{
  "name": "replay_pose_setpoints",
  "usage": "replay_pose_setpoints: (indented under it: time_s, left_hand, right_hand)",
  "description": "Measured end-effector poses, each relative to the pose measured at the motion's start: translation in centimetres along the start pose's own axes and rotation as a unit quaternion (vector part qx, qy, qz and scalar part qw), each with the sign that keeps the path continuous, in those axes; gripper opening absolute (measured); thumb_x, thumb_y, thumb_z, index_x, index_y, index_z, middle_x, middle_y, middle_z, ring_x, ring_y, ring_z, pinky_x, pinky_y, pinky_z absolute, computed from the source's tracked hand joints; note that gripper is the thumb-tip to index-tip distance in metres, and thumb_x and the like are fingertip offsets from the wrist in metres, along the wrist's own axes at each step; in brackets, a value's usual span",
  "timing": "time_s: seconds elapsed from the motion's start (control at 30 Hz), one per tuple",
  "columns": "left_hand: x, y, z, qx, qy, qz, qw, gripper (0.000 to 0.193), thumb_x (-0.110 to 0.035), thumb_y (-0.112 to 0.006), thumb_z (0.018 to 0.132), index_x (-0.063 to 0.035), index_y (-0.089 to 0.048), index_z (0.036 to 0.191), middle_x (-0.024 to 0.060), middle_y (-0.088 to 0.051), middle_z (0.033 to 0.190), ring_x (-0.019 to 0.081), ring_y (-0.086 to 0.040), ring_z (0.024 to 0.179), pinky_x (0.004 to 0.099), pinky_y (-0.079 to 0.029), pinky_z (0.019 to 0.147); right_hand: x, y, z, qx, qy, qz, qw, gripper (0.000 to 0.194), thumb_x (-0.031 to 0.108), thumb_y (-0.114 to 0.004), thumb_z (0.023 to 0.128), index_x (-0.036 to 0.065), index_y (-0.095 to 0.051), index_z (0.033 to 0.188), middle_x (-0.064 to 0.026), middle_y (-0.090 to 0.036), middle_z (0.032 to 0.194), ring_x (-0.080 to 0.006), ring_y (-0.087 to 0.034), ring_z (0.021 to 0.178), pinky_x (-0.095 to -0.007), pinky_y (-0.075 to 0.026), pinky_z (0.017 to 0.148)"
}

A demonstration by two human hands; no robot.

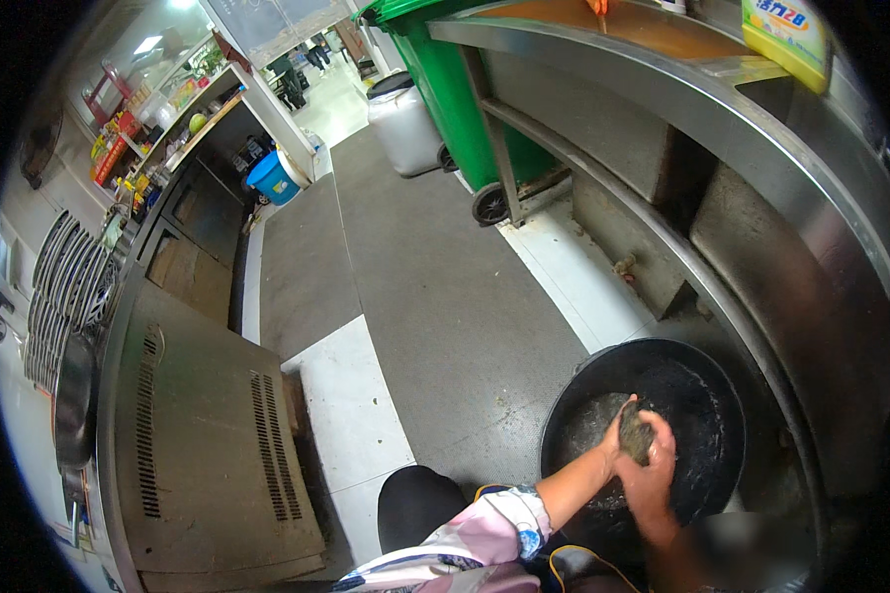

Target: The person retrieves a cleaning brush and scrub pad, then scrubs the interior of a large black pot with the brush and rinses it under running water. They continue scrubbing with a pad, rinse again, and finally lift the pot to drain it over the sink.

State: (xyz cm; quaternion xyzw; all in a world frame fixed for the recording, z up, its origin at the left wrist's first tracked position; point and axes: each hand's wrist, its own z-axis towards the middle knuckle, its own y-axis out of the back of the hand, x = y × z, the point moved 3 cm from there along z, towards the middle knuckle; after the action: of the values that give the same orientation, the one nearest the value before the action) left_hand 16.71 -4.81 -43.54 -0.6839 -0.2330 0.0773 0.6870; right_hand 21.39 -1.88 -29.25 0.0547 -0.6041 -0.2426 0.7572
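Observation:
A black round basin (575,404) with some water in it stands on the floor at the lower right. Above its middle, a dark greenish-brown lump (637,434), perhaps a scouring pad or a shelled animal, is held between both hands. My left hand (617,443) supports it from the left side, fingers pointing up. My right hand (656,452) curls its fingers around the lump's right side and looks wet. Part of the lump is hidden by the fingers, and its exact kind cannot be told.
A steel sink unit (638,81) curves along the right, with a yellow detergent bottle (786,44) on it. Beyond stand a green wheeled bin (445,96), a white drum (404,130) and a blue bucket (274,180). A steel cabinet (200,437) is at left; a grey mat (445,296) covers the floor.

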Motion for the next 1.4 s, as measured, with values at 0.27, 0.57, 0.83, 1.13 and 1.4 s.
replay_pose_setpoints:
  time_s: [0.27, 0.57, 0.83, 1.13, 1.4]
  left_hand:
    - [0.1, 2.1, -0.2, -0.392, -0.123, 0.172, 0.896, 0.036, -0.035, -0.045, 0.083, -0.0028, -0.061, 0.08, 0.0151, -0.06, 0.078, 0.0272, -0.058, 0.069, 0.0377, -0.048, 0.066]
    - [0.6, -0.4, -0.6, -0.412, -0.184, 0.23, 0.862, 0.029, -0.024, -0.044, 0.085, 0.0018, -0.057, 0.091, 0.0136, -0.059, 0.088, 0.0257, -0.058, 0.083, 0.038, -0.047, 0.074]
    - [-0.1, -2.1, -0.1, -0.398, -0.127, 0.21, 0.884, 0.034, -0.033, -0.04, 0.087, -0.0038, -0.055, 0.097, 0.0137, -0.06, 0.096, 0.0291, -0.059, 0.085, 0.0467, -0.047, 0.081]
    - [-5.3, 2.0, -3.0, -0.501, -0.279, 0.518, 0.635, 0.017, -0.006, -0.057, 0.076, -0.0003, -0.056, 0.092, 0.0119, -0.06, 0.084, 0.023, -0.057, 0.082, 0.0348, -0.048, 0.075]
    - [-2.4, 1.1, -1.6, -0.384, -0.054, 0.808, 0.445, 0.06, -0.047, -0.064, 0.074, 0.0031, -0.056, 0.106, 0.0151, -0.063, 0.085, 0.0223, -0.061, 0.076, 0.032, -0.047, 0.072]
  right_hand:
    - [-1.2, -3.0, -2.3, -0.02, 0.025, -0.137, 0.99, 0.024, 0.014, -0.065, 0.062, 0.0, -0.058, 0.081, -0.0142, -0.056, 0.083, -0.0354, -0.051, 0.077, -0.0436, -0.04, 0.073]
    - [-14.9, 0.0, 2.0, -0.106, -0.277, -0.124, 0.947, 0.016, 0.018, -0.058, 0.068, 0.003, -0.058, 0.073, -0.0156, -0.058, 0.065, -0.0219, -0.049, 0.056, -0.035, -0.043, 0.058]
    - [-21.6, 0.8, 1.6, -0.084, -0.4, 0.011, 0.912, 0.023, 0.026, -0.06, 0.075, 0.003, -0.061, 0.079, -0.0061, -0.061, 0.07, -0.0174, -0.057, 0.064, -0.0328, -0.045, 0.063]
    - [-20.4, -0.1, 2.8, 0.03, -0.425, 0.267, 0.864, 0.042, 0.009, -0.062, 0.071, -0.004, -0.049, 0.109, -0.015, -0.058, 0.096, -0.0253, -0.057, 0.083, -0.0377, -0.047, 0.073]
    - [-18.2, 0.9, 4.0, -0.044, -0.407, 0.276, 0.869, 0.018, 0.002, -0.059, 0.074, 0.001, -0.052, 0.091, -0.0093, -0.058, 0.084, -0.0207, -0.056, 0.072, -0.0339, -0.045, 0.064]
